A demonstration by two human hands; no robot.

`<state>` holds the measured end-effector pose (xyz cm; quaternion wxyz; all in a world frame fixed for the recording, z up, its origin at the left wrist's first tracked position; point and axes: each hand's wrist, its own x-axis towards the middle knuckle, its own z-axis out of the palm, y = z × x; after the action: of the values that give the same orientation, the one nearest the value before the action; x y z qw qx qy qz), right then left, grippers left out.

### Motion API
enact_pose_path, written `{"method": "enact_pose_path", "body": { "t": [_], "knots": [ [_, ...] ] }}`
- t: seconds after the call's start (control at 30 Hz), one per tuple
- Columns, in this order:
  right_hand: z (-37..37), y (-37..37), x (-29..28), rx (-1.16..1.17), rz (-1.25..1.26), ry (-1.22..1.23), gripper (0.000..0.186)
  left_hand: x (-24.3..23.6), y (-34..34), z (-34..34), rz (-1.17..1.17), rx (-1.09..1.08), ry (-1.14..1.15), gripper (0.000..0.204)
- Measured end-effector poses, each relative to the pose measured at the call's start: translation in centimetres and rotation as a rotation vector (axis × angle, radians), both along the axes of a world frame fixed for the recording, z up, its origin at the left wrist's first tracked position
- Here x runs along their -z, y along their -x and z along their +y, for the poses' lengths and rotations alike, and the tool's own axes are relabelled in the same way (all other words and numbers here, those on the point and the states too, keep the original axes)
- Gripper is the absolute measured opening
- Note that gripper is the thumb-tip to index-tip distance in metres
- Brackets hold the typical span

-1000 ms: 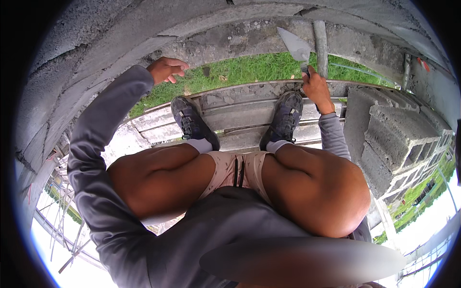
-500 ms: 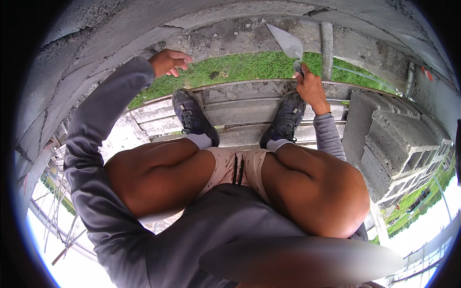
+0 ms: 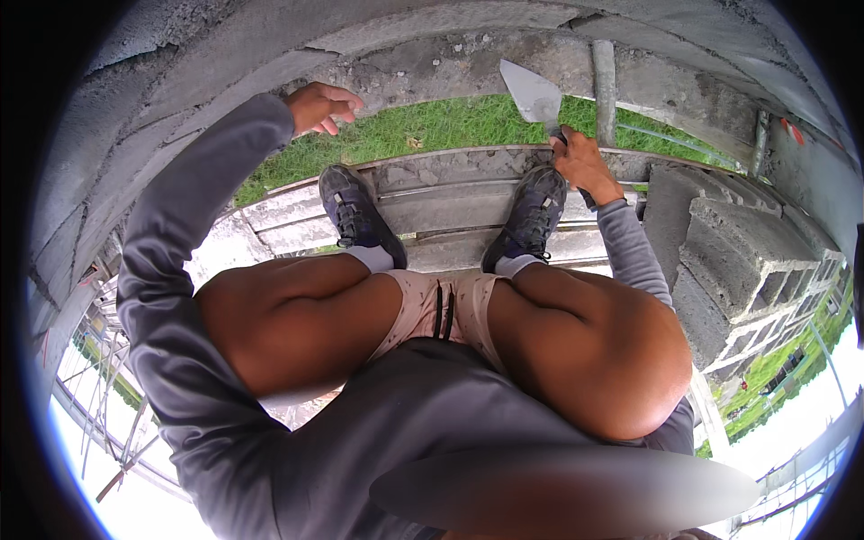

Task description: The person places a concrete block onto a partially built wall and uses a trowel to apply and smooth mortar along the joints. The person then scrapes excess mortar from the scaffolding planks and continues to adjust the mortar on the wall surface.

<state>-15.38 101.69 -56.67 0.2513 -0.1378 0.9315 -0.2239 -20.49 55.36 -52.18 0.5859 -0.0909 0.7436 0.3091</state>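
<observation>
A pointing trowel with a pointed grey blade is gripped by its handle in my right hand. Its blade points away from me, over the grass gap and toward the concrete ledge at the foot of the block wall. My left hand hangs near that wall, holding nothing, with its fingers loosely curled and apart. Whether its fingertips touch the ledge I cannot tell. Both my shoes rest on the wooden planks, between my bent knees.
Hollow concrete blocks are stacked at my right on the planks. Green grass shows below, through the gap between planks and wall. An upright post stands in that gap, just beyond my right hand. Thin poles show at the lower left.
The trowel has been drawn slightly toward me and its blade turned a little. My right hand has lowered slightly; my left hand has risen a little toward the wall.
</observation>
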Motion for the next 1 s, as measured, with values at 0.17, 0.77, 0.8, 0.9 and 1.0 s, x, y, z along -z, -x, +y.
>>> {"method": "enact_pose_path", "body": {
  "t": [0.17, 0.77, 0.8, 0.9, 1.0],
  "knots": [
    [1.6, 1.2, -1.8, 0.182, -0.464, -0.057, 0.046, -0.2, -0.3, -0.7, 0.024, -0.056, -0.05, 0.045],
    [1.9, 1.9, -1.3, 0.217, -0.575, -0.088, 0.042, -0.7, -1.6, -1.8, 0.055, -0.128, -0.032, 0.043],
    [1.4, 1.9, -1.2, 0.251, -0.613, -0.064, 0.044, -0.9, -1.9, -2.3, 0.064, -0.184, -0.044, 0.043],
    [-0.8, 2.4, 0.9, 0.387, -0.634, 0.167, 0.05, -0.9, -2.0, -2.5, 0.088, -0.184, -0.009, 0.042],
    [-2.3, 2.0, 3.4, 0.444, -0.686, 0.295, 0.056, -0.4, -0.5, -1.0, 0.109, -0.016, -0.017, 0.042]
  ]
}}
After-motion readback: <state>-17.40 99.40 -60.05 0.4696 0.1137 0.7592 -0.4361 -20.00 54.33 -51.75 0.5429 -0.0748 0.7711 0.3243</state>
